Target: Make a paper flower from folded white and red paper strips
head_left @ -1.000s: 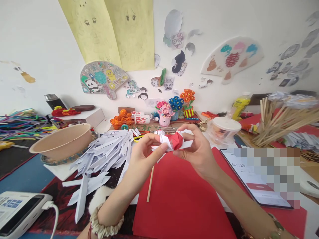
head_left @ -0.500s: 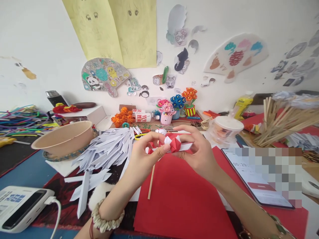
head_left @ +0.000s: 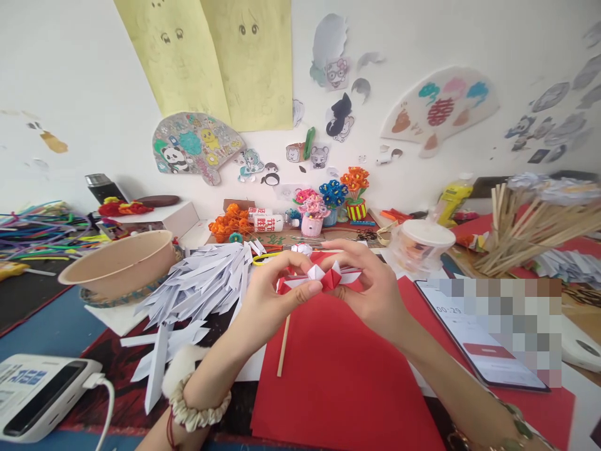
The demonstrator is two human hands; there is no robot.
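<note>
Both hands hold a small folded red and white paper piece [head_left: 323,277] above the table's middle. My left hand [head_left: 270,299] pinches its left end between thumb and fingers. My right hand [head_left: 370,288] grips its right side, fingers curled over the top. A red paper sheet [head_left: 342,376] lies flat under the hands. A thin wooden stick [head_left: 283,346] rests along the sheet's left edge. A heap of white folded paper strips [head_left: 201,285] sits just left of my left hand.
A tan bowl [head_left: 119,260] stands at the left, with a phone on a white device [head_left: 37,394] at the front left. A tablet [head_left: 483,338] lies at the right, wooden sticks [head_left: 530,228] and a clear lidded tub [head_left: 420,245] behind it. Small paper-flower pots [head_left: 328,203] line the wall.
The paper piece has been turned and pressed flatter between my fingers, and both hands have sunk slightly toward the red sheet. The view shifted a little.
</note>
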